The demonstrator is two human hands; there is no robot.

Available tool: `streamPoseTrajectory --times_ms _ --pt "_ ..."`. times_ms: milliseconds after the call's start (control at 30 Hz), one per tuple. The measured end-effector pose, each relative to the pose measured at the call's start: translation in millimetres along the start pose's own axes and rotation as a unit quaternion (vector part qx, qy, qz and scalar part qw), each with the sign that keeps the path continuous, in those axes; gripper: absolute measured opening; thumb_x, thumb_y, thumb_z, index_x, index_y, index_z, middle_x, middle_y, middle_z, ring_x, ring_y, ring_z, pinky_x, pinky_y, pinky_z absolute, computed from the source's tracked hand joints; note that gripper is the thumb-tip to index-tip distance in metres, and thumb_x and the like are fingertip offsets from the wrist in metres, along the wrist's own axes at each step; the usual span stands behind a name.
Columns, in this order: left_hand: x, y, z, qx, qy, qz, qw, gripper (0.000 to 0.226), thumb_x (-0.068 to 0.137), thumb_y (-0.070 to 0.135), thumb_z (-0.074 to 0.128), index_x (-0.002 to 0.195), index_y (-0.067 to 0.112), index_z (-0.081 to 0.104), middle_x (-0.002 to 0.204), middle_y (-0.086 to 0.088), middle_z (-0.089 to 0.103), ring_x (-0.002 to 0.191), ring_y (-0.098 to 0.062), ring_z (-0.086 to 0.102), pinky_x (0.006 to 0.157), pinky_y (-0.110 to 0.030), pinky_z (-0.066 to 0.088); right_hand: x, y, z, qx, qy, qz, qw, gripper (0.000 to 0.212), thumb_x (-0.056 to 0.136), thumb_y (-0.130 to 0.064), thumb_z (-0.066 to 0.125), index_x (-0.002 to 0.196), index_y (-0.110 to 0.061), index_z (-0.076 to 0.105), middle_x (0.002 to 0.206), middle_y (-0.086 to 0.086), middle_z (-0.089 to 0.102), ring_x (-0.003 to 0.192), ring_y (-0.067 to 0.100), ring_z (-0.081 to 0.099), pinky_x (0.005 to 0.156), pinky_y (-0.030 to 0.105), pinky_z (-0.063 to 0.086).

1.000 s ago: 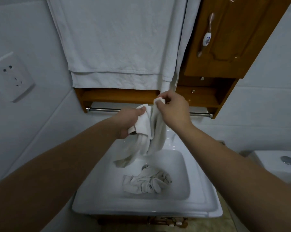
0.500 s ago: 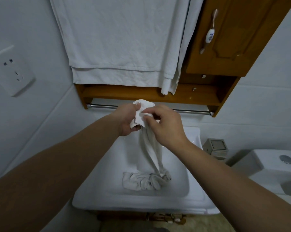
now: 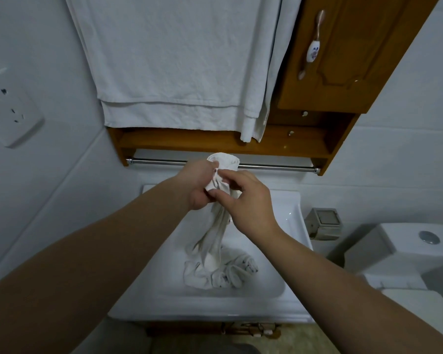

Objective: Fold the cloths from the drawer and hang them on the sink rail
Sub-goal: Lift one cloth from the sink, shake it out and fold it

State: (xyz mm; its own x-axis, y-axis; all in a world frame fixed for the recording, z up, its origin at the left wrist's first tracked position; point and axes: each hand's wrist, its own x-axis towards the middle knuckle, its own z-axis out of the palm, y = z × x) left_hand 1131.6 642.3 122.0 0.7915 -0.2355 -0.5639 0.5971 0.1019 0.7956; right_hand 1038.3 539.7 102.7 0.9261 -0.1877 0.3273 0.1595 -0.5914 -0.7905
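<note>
Lowered, right hand [image 3: 248,203] joins left hand [image 3: 200,185] gripping cloth [image 3: 219,180].

Person, head-camera view: two bare forearms, no sleeves visible up to the frame edge. Left hand [image 3: 202,183] and right hand [image 3: 249,200] bare: no gloves, rings, watch or wristbands seen.

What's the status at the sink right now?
Left hand and right hand gripping white cloth. Another cloth in basin. Rail bare, unobstructed.
</note>
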Motion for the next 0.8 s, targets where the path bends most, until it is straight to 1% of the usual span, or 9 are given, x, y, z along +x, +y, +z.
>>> streamPoseTrajectory --times_ms 100,200,267,333,467,567,633,700,800 --pt "-1.6 -0.8 1.9 0.000 0.003 0.003 1.000 0.024 0.101 0.018 0.046 0.119 0.006 0.058 0.106 -0.020 0.071 0.090 -0.034 0.072 0.079 -0.048 0.058 2.3 0.3 0.6 0.064 0.005 0.060 0.996 0.042 0.079 -0.030 0.082 0.120 -0.022 0.071 0.106 -0.011 0.068 0.092 -0.005 0.060 0.084 0.009 0.046" --pt "-0.4 -1.4 -0.8 -0.001 0.006 0.008 1.000 0.024 0.101 0.017 0.045 0.119 0.007 0.058 0.103 -0.018 0.071 0.080 -0.030 0.070 0.079 -0.044 0.058 5.3 3.7 -0.1 0.143 -0.011 0.109 0.984 0.037 0.080 -0.020 0.082 0.116 -0.020 0.073 0.101 -0.007 0.072 0.093 0.005 0.067 0.090 0.024 0.054" --pt "0.0 -2.4 -1.4 0.009 0.008 0.013 1.000 0.023 0.101 0.017 0.047 0.119 0.009 0.058 0.103 -0.016 0.071 0.083 -0.027 0.069 0.076 -0.040 0.057 9.5 6.8 -1.1 0.177 -0.007 0.132 0.975 0.030 0.083 -0.015 0.079 0.112 -0.017 0.074 0.096 -0.003 0.074 0.092 0.011 0.070 0.092 0.033 0.056" --pt "-0.9 -2.6 -1.5 0.020 0.008 0.015 1.000 0.022 0.101 0.018 0.049 0.121 0.012 0.057 0.108 -0.014 0.070 0.089 -0.026 0.068 0.073 -0.038 0.056 13.9 9.4 -2.0 0.194 0.004 0.150 0.969 0.022 0.085 -0.013 0.076 0.106 -0.018 0.075 0.090 -0.001 0.073 0.090 0.014 0.070 0.092 0.037 0.057" --pt "-1.3 -1.5 -3.7 0.006 0.004 0.015 1.000 0.024 0.102 0.017 0.049 0.124 0.011 0.056 0.111 -0.013 0.070 0.090 -0.026 0.068 0.076 -0.040 0.056 16.0 9.6 0.9 0.175 0.000 0.145 0.974 0.021 0.087 -0.012 0.073 0.107 -0.019 0.074 0.092 -0.003 0.073 0.090 0.012 0.069 0.090 0.034 0.058" --pt "-2.8 -1.2 -3.6 -0.009 -0.001 0.011 1.000 0.025 0.102 0.016 0.047 0.125 0.010 0.055 0.114 -0.015 0.069 0.093 -0.027 0.068 0.077 -0.041 0.056 16.6 8.0 3.8 0.103 -0.004 0.121 0.987 0.024 0.086 -0.014 0.071 0.108 -0.023 0.073 0.097 -0.009 0.071 0.091 0.006 0.066 0.083 0.026 0.055" --pt "-4.8 -0.7 -3.1 -0.027 -0.009 0.008 1.000 0.021 0.102 0.014 0.047 0.121 0.009 0.055 0.117 -0.016 0.068 0.099 -0.028 0.068 0.077 -0.042 0.056 20.0 6.6 2.8 0.081 0.018 0.111 0.990 0.022 0.085 -0.014 0.070 0.104 -0.025 0.072 0.095 -0.011 0.070 0.088 0.003 0.064 0.077 0.020 0.052" --pt "-5.6 0.3 -3.8 -0.049 -0.024 0.009 0.998 0.021 0.103 0.014 0.046 0.121 0.009 0.055 0.118 -0.016 0.068 0.103 -0.028 0.068 0.071 -0.041 0.058 26.1 5.6 -1.7 0.099 0.061 0.113 0.987 0.020 0.085 -0.013 0.069 0.100 -0.025 0.071 0.095 -0.010 0.069 0.086 0.006 0.064 0.076 0.023 0.052" --pt "-5.9 1.4 -4.9 -0.063 -0.039 0.013 0.997 0.027 0.103 0.012 0.046 0.127 0.006 0.055 0.113 -0.015 0.071 0.093 -0.022 0.069 0.060 -0.036 0.059 37.2 4.9 -8.1 0.110 0.103 0.102 0.983 0.017 0.086 -0.012 0.068 0.098 -0.023 0.070 0.094 -0.007 0.069 0.085 0.010 0.065 0.075 0.027 0.054"
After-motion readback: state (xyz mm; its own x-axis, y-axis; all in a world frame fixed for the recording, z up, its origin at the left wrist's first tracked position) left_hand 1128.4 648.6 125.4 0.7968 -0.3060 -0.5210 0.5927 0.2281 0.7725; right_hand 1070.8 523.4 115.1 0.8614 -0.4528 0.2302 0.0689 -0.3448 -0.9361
